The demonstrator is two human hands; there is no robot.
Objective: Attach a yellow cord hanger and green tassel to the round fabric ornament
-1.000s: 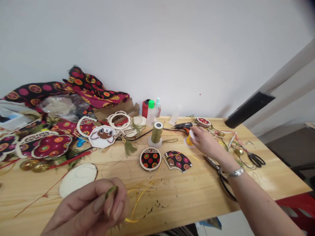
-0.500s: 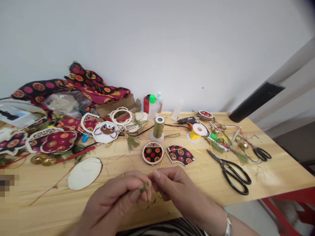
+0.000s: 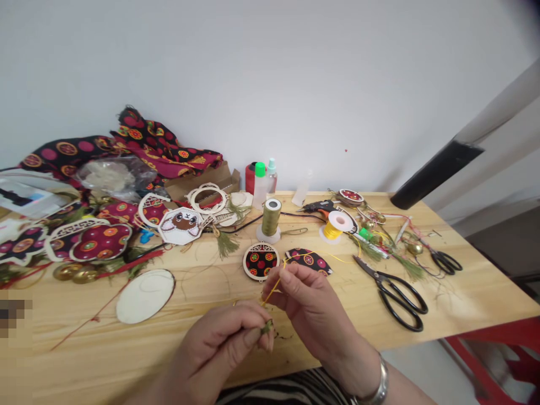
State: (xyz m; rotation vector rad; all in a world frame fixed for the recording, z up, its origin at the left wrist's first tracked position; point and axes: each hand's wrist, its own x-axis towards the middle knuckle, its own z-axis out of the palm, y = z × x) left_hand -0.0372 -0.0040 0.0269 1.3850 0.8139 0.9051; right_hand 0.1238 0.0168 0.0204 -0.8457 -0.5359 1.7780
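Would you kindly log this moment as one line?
left hand: pinching small olive-green bundle, partly hidden | right hand: holding thin yellow cord | nearby: round wood-framed floral fabric piece, black-handled metal scissors

Your worktable presents a pale, grained wood top. Standing on it, you have a spool of green thread, a spool of yellow cord and a green-capped bottle. Lying nearer you: a round framed fabric piece, a white oval disc and large black-handled scissors.
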